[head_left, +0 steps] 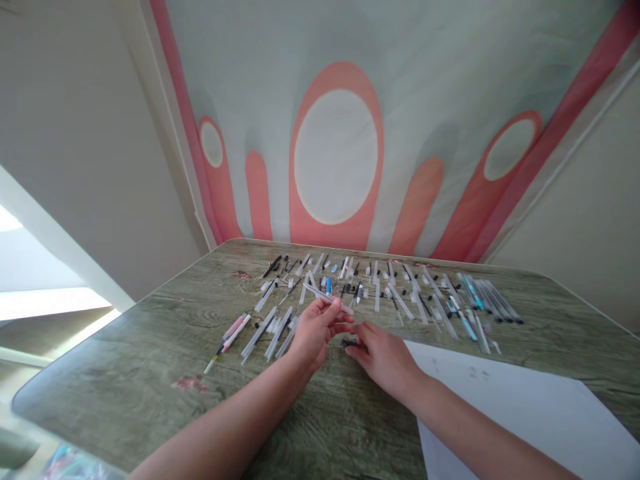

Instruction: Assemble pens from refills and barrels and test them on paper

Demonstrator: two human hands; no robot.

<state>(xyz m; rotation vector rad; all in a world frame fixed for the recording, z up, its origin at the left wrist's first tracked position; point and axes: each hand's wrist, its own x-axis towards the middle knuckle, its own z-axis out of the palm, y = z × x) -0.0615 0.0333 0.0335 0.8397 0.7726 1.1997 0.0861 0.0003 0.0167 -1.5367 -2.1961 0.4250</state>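
My left hand (316, 333) is closed on a translucent pen barrel (316, 291), pinched between thumb and fingers and slanting up to the left above the table. Close beside it, my right hand (384, 357) is bent low over the tabletop, thumb and fingers closed on a small black pen part (348, 343). The exact kind of that part is too small to tell. Past my hands lie loose barrels, dark refills and small caps in rough rows, among them a blue pen part (329, 285) and a clear barrel (377, 295).
White paper sheets (510, 407) lie under and beside my right forearm. Pink and white pens (236, 332) rest at the left. Several dark-tipped clear pens (500, 301) lie side by side at the right. The wood-grain table (125, 380) meets a patterned backdrop (335, 233).
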